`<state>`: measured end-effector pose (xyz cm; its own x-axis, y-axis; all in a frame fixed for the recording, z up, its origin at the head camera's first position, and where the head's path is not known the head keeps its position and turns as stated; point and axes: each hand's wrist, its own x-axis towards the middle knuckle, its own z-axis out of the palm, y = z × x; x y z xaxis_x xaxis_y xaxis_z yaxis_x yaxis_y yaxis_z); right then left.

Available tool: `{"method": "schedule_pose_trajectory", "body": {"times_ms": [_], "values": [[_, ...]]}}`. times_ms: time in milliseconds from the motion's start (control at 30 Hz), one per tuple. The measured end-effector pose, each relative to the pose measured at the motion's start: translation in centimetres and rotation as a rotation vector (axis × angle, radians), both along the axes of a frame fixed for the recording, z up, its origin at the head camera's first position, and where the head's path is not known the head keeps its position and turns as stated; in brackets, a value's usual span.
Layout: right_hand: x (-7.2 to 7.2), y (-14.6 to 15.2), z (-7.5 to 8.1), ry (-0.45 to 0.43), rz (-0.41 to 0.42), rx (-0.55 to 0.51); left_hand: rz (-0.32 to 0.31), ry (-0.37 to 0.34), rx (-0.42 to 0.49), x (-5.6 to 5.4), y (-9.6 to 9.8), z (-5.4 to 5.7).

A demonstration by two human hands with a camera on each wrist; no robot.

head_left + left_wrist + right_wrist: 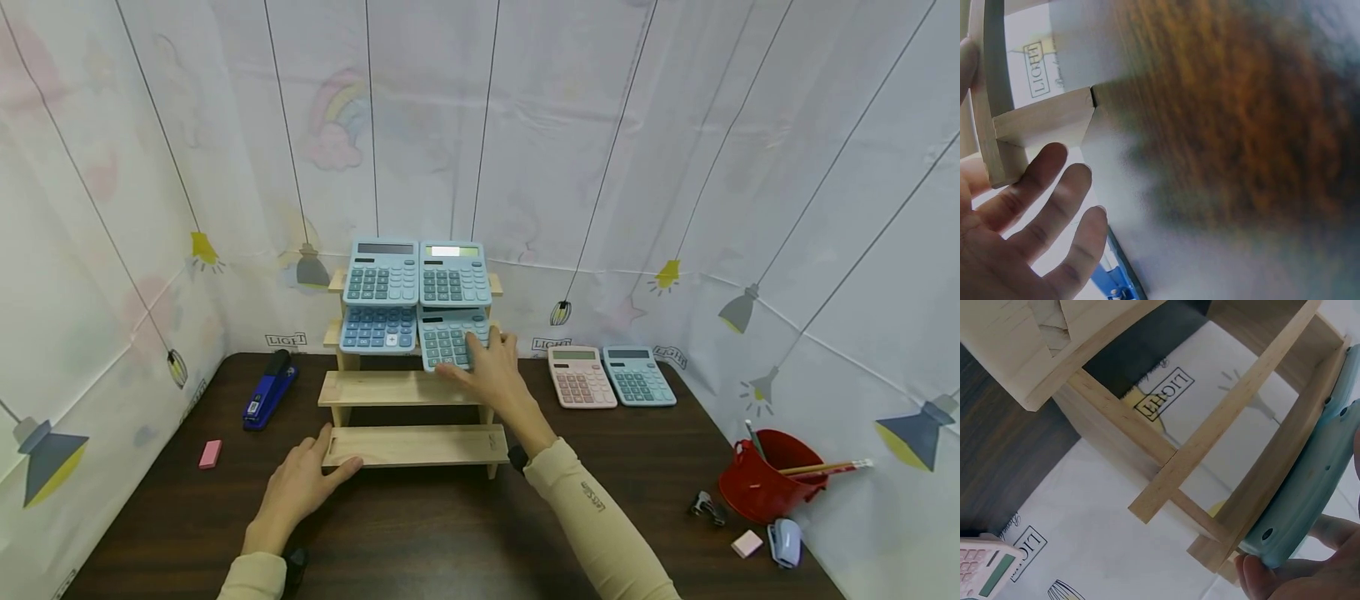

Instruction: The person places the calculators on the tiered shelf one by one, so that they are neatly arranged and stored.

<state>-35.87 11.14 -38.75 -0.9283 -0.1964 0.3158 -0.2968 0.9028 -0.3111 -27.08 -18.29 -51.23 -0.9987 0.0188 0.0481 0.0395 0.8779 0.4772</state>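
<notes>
A light wooden tiered stand (397, 388) stands at the back of the table. My right hand (498, 379) holds a light blue calculator (442, 340) by its right side, on the second tier from the top. In the right wrist view the fingers (1257, 575) wrap the edge of that calculator (1300, 509). Left of it lies a darker blue calculator (377, 331); two more light blue calculators (381, 271) lean on the top tier. My left hand (296, 483) touches the left end of the lowest shelf, its fingers (1072, 194) spread and fairly straight.
To the right lie a pink calculator (581, 377) and a light blue one (639, 377). A blue stapler (268, 392) and a pink eraser (210, 454) are on the left. At the right front stand a red bucket (761, 483) with pencils, a small stapler (784, 543) and another eraser (746, 544).
</notes>
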Motion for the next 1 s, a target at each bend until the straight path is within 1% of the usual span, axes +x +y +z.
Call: {"method": "schedule_pose_trajectory", "body": {"times_ms": [133, 300, 367, 467, 700, 767, 1000], "values": [[0.1, 0.2, -0.2, 0.043, 0.037, -0.006, 0.002, 0.003, 0.003, 0.0, 0.0, -0.1], [0.0, 0.3, -0.4, 0.075, 0.064, -0.02, 0.003, 0.0, 0.0, -0.1, 0.0, -0.3], [-0.2, 0.3, -0.4, 0.075, 0.064, -0.03, 0.002, 0.0, -0.003, -0.2, -0.1, -0.4], [-0.6, 0.3, -0.7, 0.099, 0.065, -0.034, 0.001, 0.0, -0.004, -0.2, -0.1, -0.3], [-1.8, -0.1, -1.1, 0.193, 0.035, 0.024, 0.003, 0.001, -0.003, -0.2, -0.1, -0.2], [-2.1, -0.2, -1.2, 0.191, 0.027, 0.022, 0.003, 0.001, -0.003, -0.3, -0.1, -0.3], [-3.0, -0.5, -1.3, 0.13, 0.001, -0.002, 0.006, 0.001, -0.004, -0.4, -0.2, -0.6]]}}
